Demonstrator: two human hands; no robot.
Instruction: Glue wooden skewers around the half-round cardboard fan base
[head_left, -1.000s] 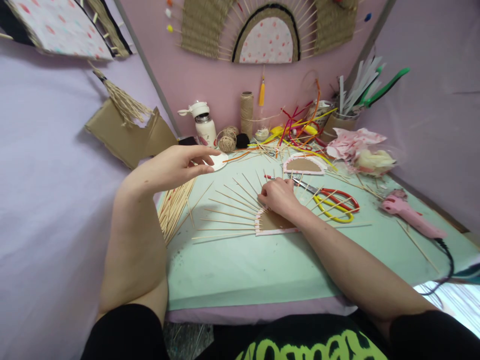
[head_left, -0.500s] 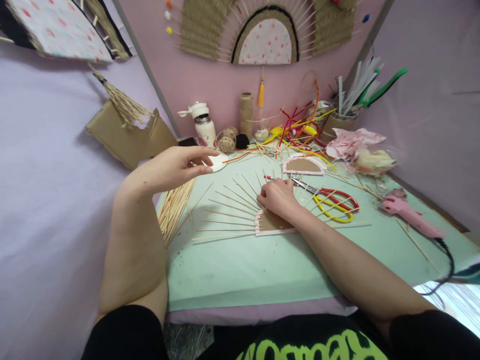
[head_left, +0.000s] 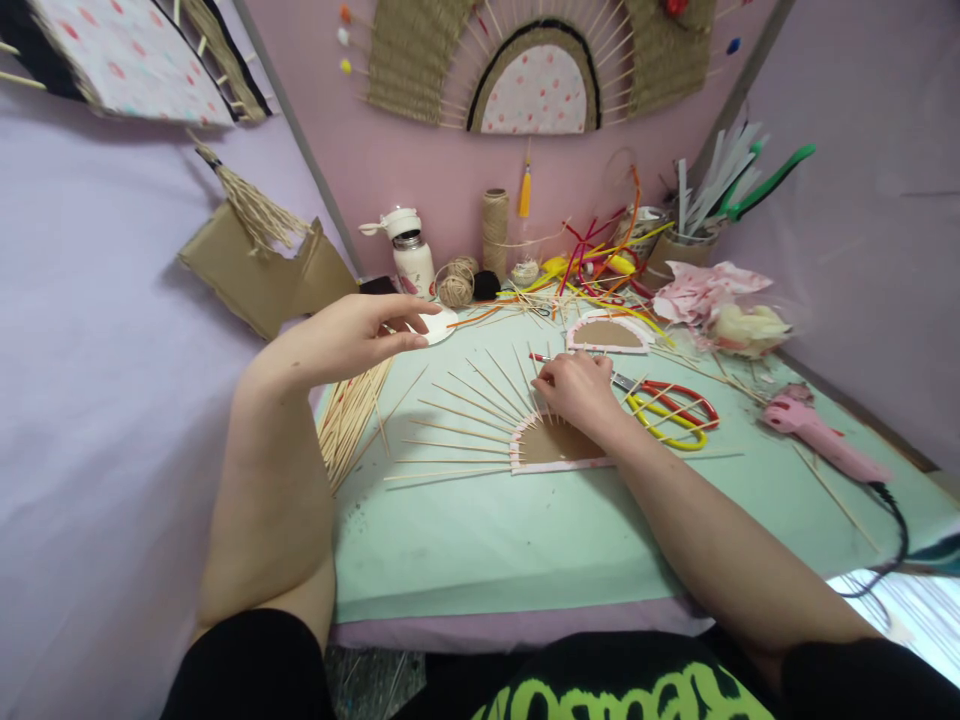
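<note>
My left hand [head_left: 394, 325] hovers above the table's left side, its fingers loosely apart with nothing in them. Below and beyond its fingertips lies a white round piece [head_left: 435, 327]. My right hand [head_left: 577, 388] is over the upper edge of a half-round cardboard piece [head_left: 547, 445] with a pink-and-white border. Its fingers are pinched at a thin wooden stick [head_left: 533, 358], their tips partly hidden. Several more wooden sticks [head_left: 465, 408] fan out from the curved edge. Scissors [head_left: 667, 405] with red and yellow handles lie under some sticks to the right.
Loose sticks [head_left: 352, 420] are piled at left. A second half-round piece [head_left: 607, 336] lies farther back. A pink glue gun [head_left: 825, 435] rests at right with its cord hanging off. Along the back are a bottle [head_left: 412, 262], twine [head_left: 456, 283], pipe cleaners [head_left: 585, 260] and crumpled fabric [head_left: 705, 290].
My right hand has shifted a little to the right along the curved edge, uncovering more of the cardboard and sticks. The left hand stays in place.
</note>
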